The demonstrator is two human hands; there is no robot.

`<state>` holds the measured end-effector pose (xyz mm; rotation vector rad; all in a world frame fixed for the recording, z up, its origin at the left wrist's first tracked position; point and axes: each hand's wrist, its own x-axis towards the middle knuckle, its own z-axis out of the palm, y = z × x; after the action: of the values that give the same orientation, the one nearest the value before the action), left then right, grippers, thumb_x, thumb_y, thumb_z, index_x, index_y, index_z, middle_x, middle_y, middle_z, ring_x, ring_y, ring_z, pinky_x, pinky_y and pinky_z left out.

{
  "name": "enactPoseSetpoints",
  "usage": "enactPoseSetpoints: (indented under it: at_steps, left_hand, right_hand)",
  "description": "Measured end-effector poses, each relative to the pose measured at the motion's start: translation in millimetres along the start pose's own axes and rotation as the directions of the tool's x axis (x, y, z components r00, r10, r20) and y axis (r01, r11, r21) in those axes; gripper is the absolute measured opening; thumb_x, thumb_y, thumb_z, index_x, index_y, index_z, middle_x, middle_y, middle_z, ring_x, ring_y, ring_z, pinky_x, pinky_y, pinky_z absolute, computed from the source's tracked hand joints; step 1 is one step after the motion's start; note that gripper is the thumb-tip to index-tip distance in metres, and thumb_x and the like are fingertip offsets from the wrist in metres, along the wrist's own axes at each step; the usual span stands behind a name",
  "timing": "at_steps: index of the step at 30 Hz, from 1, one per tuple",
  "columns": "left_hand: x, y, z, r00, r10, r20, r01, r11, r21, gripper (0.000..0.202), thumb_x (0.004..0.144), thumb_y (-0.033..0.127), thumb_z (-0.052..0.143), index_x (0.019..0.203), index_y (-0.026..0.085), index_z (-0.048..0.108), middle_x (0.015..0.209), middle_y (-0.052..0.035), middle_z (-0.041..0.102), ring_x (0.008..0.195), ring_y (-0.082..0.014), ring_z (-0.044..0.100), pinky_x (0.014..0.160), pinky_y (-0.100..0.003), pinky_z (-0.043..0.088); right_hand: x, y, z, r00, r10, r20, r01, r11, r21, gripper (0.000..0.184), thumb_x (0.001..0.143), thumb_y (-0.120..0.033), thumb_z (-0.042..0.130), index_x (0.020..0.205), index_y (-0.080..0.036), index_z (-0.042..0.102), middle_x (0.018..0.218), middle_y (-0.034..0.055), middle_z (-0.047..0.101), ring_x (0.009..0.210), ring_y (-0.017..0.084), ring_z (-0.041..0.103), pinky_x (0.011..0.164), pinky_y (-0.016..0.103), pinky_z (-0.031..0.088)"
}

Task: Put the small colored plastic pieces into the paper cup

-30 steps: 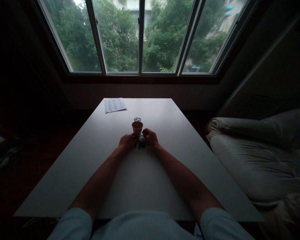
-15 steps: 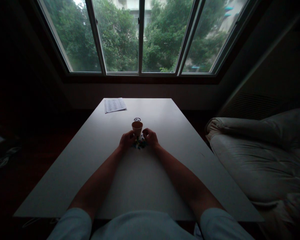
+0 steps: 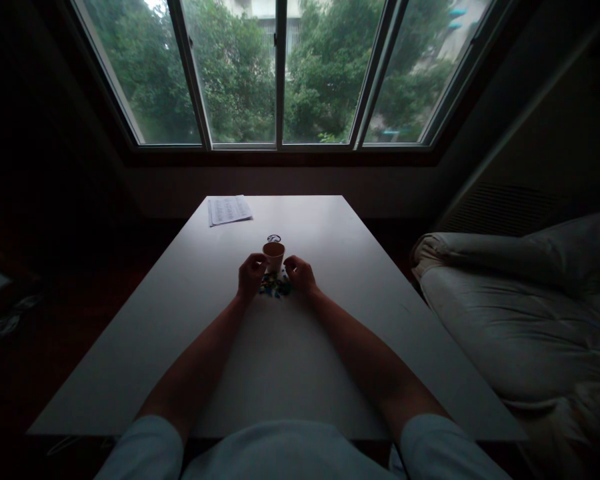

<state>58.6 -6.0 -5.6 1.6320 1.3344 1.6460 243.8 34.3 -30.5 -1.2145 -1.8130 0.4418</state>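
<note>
A small paper cup [image 3: 273, 255] stands upright near the middle of the white table [image 3: 280, 360]. Just in front of it lies a little heap of small coloured pieces [image 3: 275, 287], blue and green among them. My left hand [image 3: 251, 276] is raised beside the cup's left side, fingers curled in a pinch; what it holds is too small to make out. My right hand [image 3: 300, 274] rests at the right of the heap with its fingers curled together. The room is dim.
A printed sheet of paper [image 3: 229, 209] lies at the table's far left corner. A small dark ring-shaped object [image 3: 274, 238] sits behind the cup. A padded white cushion or mattress [image 3: 520, 313] is close to the table's right edge. A wide window [image 3: 280, 73] fills the far wall.
My left hand has lifted off the heap and risen toward the cup's rim. The right hand has hardly moved. More of the coloured pieces now show.
</note>
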Motion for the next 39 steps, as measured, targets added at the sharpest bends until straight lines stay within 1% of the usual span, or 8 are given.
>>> enactPoseSetpoints:
  at_steps: [7,16,18,21,24,31,35,39]
  left_hand:
    - [-1,-1,-0.3,1.0,-0.014,-0.005,0.014,0.998,0.065,0.019,0.083,0.033,0.063,0.095,0.019,0.062,0.085,-0.0016,0.069,0.062,-0.0102,0.058,0.06,-0.021,0.046]
    - [-2,-4,-8.6,0.992,-0.06,0.114,0.034,0.976,0.217,0.017,0.081,0.024,0.055,0.092,0.018,0.066,0.079,-0.0003,0.068,0.065,-0.0118,0.058,0.061,-0.022,0.044]
    - [-1,-5,-10.5,0.987,-0.083,0.135,0.036,0.949,0.313,0.017,0.081,0.023,0.055,0.092,0.019,0.067,0.08,-0.001,0.068,0.068,-0.0129,0.059,0.064,-0.023,0.044]
    - [0,-7,-11.8,0.978,-0.131,0.164,0.036,0.874,0.484,0.015,0.081,0.024,0.057,0.09,0.02,0.068,0.079,-0.0017,0.068,0.07,-0.0147,0.059,0.066,-0.025,0.042]
    - [0,-8,-11.1,0.972,-0.147,0.183,0.016,0.819,0.574,0.016,0.082,0.024,0.059,0.093,0.021,0.069,0.081,-0.0025,0.068,0.073,-0.0157,0.059,0.068,-0.026,0.042]
    - [-1,-10,-6.3,0.965,-0.034,0.26,-0.137,0.779,0.612,0.016,0.086,0.023,0.057,0.094,0.021,0.071,0.095,-0.0061,0.07,0.09,-0.0188,0.06,0.079,-0.029,0.046]
    - [-3,-9,-5.5,0.954,-0.032,0.297,-0.166,0.771,0.615,0.02,0.086,0.023,0.057,0.098,0.024,0.074,0.1,-0.0065,0.071,0.095,-0.0218,0.061,0.082,-0.031,0.047]
    - [-4,-7,-4.5,0.944,-0.032,0.329,-0.181,0.783,0.594,0.022,0.085,0.02,0.058,0.097,0.026,0.075,0.1,-0.0063,0.072,0.093,-0.0227,0.063,0.082,-0.032,0.048]
  right_hand:
    - [1,2,0,1.0,-0.016,-0.002,0.016,1.0,-0.015,0.021,0.08,-0.018,0.051,0.092,-0.021,0.068,0.085,0.0013,0.07,0.075,0.016,0.06,0.073,0.026,0.048]
    - [0,-1,-3,0.99,-0.106,-0.093,0.108,0.994,0.014,0.019,0.083,-0.016,0.049,0.09,-0.021,0.067,0.087,0.0033,0.067,0.078,0.017,0.059,0.074,0.028,0.047]
    - [0,-3,-5,0.984,-0.119,-0.129,0.124,0.992,0.027,0.019,0.083,-0.015,0.049,0.089,-0.021,0.066,0.087,0.0038,0.067,0.079,0.018,0.059,0.074,0.028,0.048]
    - [0,-9,-8,0.974,-0.118,-0.196,0.128,0.991,0.038,0.017,0.084,-0.014,0.048,0.089,-0.02,0.064,0.088,0.0047,0.065,0.079,0.018,0.058,0.074,0.03,0.048]
    - [-1,-15,-11,0.96,-0.134,-0.244,0.149,0.988,0.041,0.017,0.085,-0.014,0.047,0.09,-0.02,0.062,0.089,0.0054,0.063,0.081,0.019,0.058,0.074,0.03,0.048]
    - [-4,-24,-14,0.944,-0.171,-0.282,0.188,0.982,0.036,0.015,0.088,-0.014,0.046,0.091,-0.02,0.06,0.088,0.0054,0.06,0.084,0.019,0.055,0.071,0.03,0.048]
    - [-6,-30,-17,0.959,-0.145,-0.242,0.153,0.988,0.015,0.018,0.09,-0.015,0.045,0.096,-0.019,0.062,0.093,0.0075,0.062,0.088,0.02,0.056,0.074,0.031,0.05]
    - [-7,-37,-20,0.966,-0.156,-0.206,0.161,0.987,0.007,0.026,0.092,-0.017,0.043,0.109,-0.02,0.064,0.106,0.0095,0.064,0.098,0.022,0.058,0.082,0.035,0.053]
